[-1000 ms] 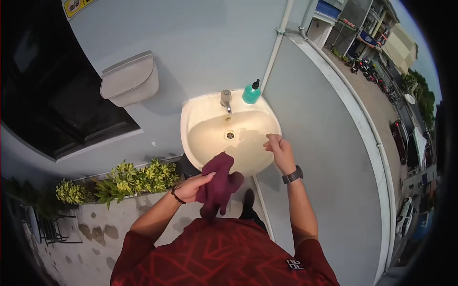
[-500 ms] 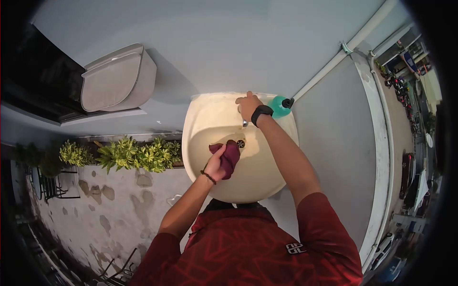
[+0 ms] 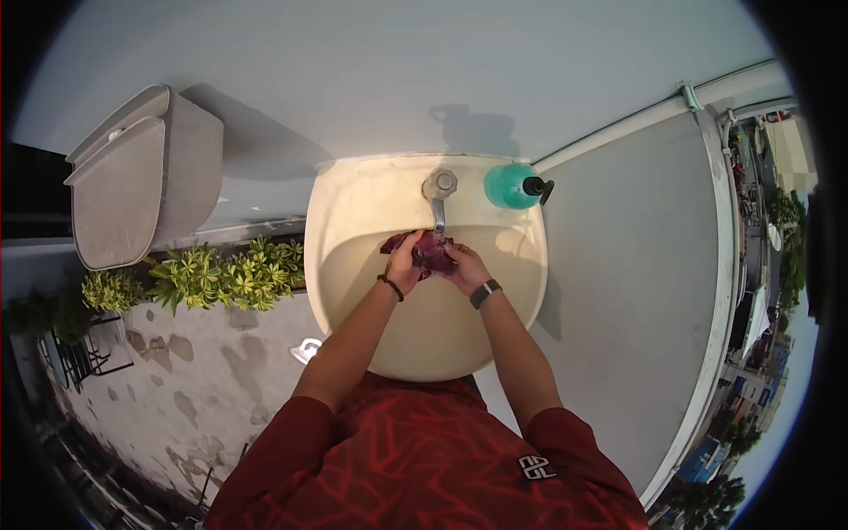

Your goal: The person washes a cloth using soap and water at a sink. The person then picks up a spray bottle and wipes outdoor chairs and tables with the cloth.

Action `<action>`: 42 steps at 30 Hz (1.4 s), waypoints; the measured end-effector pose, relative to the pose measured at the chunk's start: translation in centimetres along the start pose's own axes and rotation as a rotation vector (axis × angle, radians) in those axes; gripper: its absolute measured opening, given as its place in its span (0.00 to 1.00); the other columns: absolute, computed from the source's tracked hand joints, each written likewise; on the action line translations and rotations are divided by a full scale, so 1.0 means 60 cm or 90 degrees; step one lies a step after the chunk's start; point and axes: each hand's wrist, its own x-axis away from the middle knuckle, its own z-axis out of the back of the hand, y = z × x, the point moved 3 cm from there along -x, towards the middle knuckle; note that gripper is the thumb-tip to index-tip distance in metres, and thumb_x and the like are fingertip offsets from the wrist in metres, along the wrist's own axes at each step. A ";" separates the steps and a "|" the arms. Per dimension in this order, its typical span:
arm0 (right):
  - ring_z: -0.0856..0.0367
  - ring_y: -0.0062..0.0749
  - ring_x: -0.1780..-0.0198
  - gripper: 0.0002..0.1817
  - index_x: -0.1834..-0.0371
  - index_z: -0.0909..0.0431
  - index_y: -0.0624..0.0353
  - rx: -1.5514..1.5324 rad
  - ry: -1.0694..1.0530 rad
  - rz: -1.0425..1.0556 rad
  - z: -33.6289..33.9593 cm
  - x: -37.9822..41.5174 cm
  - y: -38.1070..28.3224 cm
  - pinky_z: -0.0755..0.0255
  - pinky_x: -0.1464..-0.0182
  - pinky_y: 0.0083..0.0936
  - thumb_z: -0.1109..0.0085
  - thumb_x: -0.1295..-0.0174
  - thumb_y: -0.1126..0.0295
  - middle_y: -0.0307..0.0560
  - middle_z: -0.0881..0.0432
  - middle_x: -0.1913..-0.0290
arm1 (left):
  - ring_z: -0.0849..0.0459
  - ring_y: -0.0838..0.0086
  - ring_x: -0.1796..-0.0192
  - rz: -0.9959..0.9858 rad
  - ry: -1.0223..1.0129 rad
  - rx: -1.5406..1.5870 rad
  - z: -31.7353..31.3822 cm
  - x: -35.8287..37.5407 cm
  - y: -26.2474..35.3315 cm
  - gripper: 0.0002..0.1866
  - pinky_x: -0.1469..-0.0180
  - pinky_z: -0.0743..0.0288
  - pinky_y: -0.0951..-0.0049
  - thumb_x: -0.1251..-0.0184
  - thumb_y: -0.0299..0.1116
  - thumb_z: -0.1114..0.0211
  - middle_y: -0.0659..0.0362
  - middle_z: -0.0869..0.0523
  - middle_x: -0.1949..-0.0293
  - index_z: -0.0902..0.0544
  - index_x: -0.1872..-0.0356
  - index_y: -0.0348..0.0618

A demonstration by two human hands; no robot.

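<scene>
A maroon cloth (image 3: 431,253) is bunched between my two hands, directly below the spout of the metal faucet (image 3: 440,187). My left hand (image 3: 404,267) grips its left side, thumb on top. On the opposite side, the fingers of my right hand (image 3: 467,269) are closed on the cloth's edge. Both hands are inside the cream-coloured sink (image 3: 424,340), over the drain area, which they and the cloth hide. Water seems to glint where the cloth meets the spout.
A teal pump bottle (image 3: 512,186) stands on the sink's back right corner. To the left, a grey lidded bin (image 3: 146,181) is by the wall above leafy plants (image 3: 225,274). A pipe (image 3: 618,132) runs along the wall on the right.
My right hand has come down from the faucet handle and now holds the cloth too. My left hand has brought the cloth up under the spout. The view has shifted slightly.
</scene>
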 end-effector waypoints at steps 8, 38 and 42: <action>0.25 0.31 0.68 0.08 0.57 0.29 0.59 0.183 0.251 0.234 -0.015 -0.056 0.014 0.27 0.63 0.25 0.46 0.35 0.69 0.46 0.22 0.64 | 0.20 0.73 0.60 -0.145 0.272 -0.284 -0.007 -0.028 -0.040 0.19 0.57 0.27 0.76 0.31 0.47 0.46 0.57 0.17 0.63 0.21 0.57 0.40; 0.20 0.52 0.70 0.22 0.64 0.23 0.69 0.526 0.315 0.282 -0.024 -0.050 0.015 0.25 0.64 0.38 0.59 0.31 0.59 0.60 0.18 0.69 | 0.20 0.64 0.60 -0.099 0.324 -0.410 0.008 -0.014 -0.053 0.25 0.54 0.26 0.70 0.29 0.46 0.51 0.48 0.16 0.59 0.19 0.57 0.30; 0.20 0.54 0.68 0.22 0.65 0.22 0.69 0.598 0.286 0.354 -0.087 -0.007 0.030 0.25 0.63 0.38 0.59 0.32 0.59 0.62 0.18 0.68 | 0.20 0.63 0.60 -0.134 0.267 -0.396 0.012 -0.018 -0.002 0.24 0.54 0.26 0.70 0.29 0.46 0.51 0.48 0.15 0.59 0.18 0.60 0.29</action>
